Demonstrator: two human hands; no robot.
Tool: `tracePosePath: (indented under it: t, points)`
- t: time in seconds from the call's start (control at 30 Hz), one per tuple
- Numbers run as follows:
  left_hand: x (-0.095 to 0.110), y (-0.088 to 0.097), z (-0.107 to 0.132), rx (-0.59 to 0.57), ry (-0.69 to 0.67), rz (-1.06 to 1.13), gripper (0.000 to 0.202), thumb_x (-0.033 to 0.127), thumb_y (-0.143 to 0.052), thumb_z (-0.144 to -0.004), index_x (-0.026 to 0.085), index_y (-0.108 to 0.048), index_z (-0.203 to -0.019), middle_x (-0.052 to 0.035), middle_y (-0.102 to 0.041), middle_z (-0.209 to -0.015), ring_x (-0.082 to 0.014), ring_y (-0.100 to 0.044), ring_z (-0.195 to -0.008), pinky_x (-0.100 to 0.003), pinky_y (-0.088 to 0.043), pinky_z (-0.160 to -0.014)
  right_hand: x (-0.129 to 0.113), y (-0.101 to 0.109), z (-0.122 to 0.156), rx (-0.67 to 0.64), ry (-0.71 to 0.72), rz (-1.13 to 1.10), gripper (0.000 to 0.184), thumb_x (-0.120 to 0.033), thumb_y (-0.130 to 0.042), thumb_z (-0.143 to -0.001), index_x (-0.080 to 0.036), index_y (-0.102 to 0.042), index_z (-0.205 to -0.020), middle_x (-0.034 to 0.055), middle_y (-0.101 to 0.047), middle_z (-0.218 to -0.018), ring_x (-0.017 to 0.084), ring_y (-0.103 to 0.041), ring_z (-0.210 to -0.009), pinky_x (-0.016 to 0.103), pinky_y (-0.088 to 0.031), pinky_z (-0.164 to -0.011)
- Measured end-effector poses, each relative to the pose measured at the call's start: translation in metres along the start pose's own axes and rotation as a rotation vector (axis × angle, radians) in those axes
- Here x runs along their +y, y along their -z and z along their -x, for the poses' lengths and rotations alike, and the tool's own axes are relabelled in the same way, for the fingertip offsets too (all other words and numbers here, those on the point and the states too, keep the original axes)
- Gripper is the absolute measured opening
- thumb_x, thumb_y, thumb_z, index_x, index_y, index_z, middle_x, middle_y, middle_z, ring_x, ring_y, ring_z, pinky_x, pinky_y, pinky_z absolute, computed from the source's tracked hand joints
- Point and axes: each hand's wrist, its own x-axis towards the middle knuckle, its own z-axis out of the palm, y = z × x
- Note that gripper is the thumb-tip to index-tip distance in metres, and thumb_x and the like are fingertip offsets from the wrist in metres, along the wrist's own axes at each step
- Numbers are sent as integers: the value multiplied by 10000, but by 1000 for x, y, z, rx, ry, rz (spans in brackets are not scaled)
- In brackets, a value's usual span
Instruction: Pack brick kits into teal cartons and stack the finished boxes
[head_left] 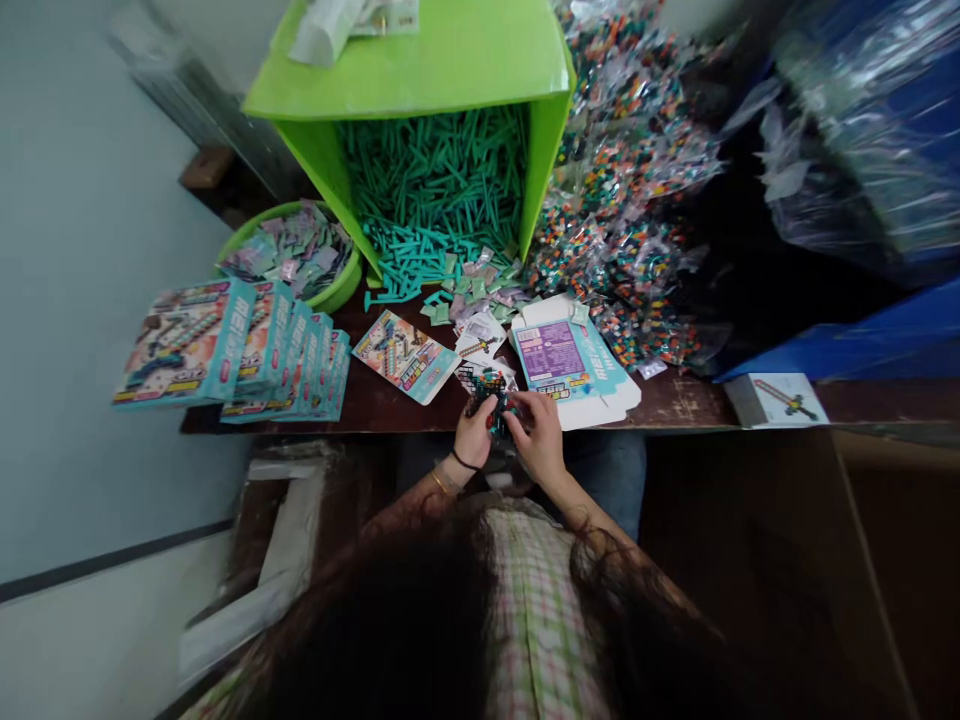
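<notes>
My left hand (pixel 474 432) and my right hand (pixel 538 432) meet at the table's front edge, both closed around a small clear bag of coloured bricks (pixel 498 410). Just beyond them lies an unfolded flat box (pixel 570 362) with a purple panel. A printed leaflet (pixel 405 356) lies to its left, with another small bag (pixel 484 378) between them. My hair and checked shirt fill the bottom of the view.
A row of closed teal boxes (pixel 240 345) stands at the left. A green bowl (pixel 341 290) holds small packets. A tipped green bin (pixel 420 80) spills teal sticks (pixel 427 190). Heaped bags of bricks (pixel 622 200) lie at the right. A small white box (pixel 776 398) sits far right.
</notes>
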Motion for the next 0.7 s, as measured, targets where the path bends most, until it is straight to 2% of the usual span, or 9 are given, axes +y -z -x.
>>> tracePosePath:
  t: [0.1, 0.17, 0.23, 0.33, 0.4, 0.43, 0.5, 0.57, 0.7]
  points:
    - [-5, 9, -3, 1, -73, -61, 466, 401, -899, -659, 188, -741, -1042, -57, -777, -1111, -246, -711, -1113, -391, -521, -1049, 2, -5, 7, -97, -220, -279, 626, -551, -830, -714, -231, -664, -1226, 109, -677, -1297, 289, -613, -1242, 449, -517, -1068]
    - [-6, 17, -3, -69, -138, -221, 469, 477, -863, -723, 192, -743, -1076, -72, -782, -1091, -252, -724, -1078, -404, -536, -1035, 5, -7, 11, -190, -430, -486, 635, -590, -830, -695, -246, -656, -1200, 81, -715, -1229, 271, -674, -1136, 411, -568, -973]
    - [-1, 27, -5, -189, -240, -504, 518, 516, -832, -769, 194, -732, -1163, -103, -774, -1147, -281, -720, -1112, -438, -541, -1051, 9, -3, 11, -196, -553, -586, 622, -583, -862, -658, -259, -657, -1149, 55, -743, -1150, 251, -706, -1031, 376, -590, -889]
    - [24, 47, -18, -303, -511, -1110, 684, 433, -863, -765, 205, -652, -1375, -169, -635, -1464, -374, -546, -1421, -557, -403, -1218, 20, 13, 4, -113, -561, -577, 654, -552, -915, -596, -271, -653, -1125, 30, -759, -1083, 241, -715, -967, 363, -595, -853]
    - [52, 64, -34, -225, -680, -1465, 687, 288, -840, -785, 215, -620, -1432, -174, -510, -1601, -401, -368, -1556, -635, -241, -1289, 27, 27, -5, -79, -536, -509, 679, -554, -931, -564, -269, -661, -1118, 21, -762, -1049, 244, -714, -967, 378, -592, -881]
    - [67, 72, -43, -163, -729, -1574, 619, 224, -797, -807, 215, -645, -1407, -172, -516, -1598, -401, -354, -1564, -657, -211, -1293, 29, 33, -10, -78, -523, -471, 687, -560, -935, -555, -266, -668, -1116, 20, -763, -1043, 248, -713, -981, 386, -589, -903]
    - [99, 86, -59, -70, -788, -1621, 407, 168, -701, -860, 201, -734, -1264, -171, -650, -1456, -380, -496, -1474, -635, -300, -1266, 27, 39, -19, -120, -492, -418, 689, -575, -932, -564, -260, -684, -1124, 32, -764, -1075, 262, -706, -1044, 402, -576, -959]
    - [128, 95, -69, -25, -872, -1491, 244, 223, -621, -930, 183, -784, -1107, -157, -763, -1237, -327, -665, -1278, -545, -457, -1183, 16, 38, -26, -197, -439, -408, 666, -580, -915, -609, -260, -694, -1150, 48, -758, -1162, 278, -686, -1141, 416, -557, -1021]
    - [160, 97, -66, 118, -972, -1121, 383, 461, -565, -992, 153, -791, -1021, -123, -803, -1026, -260, -758, -981, -402, -607, -950, -24, 6, -39, -382, -341, -489, 605, -550, -872, -707, -279, -701, -1220, 40, -717, -1312, 288, -637, -1268, 432, -527, -1093]
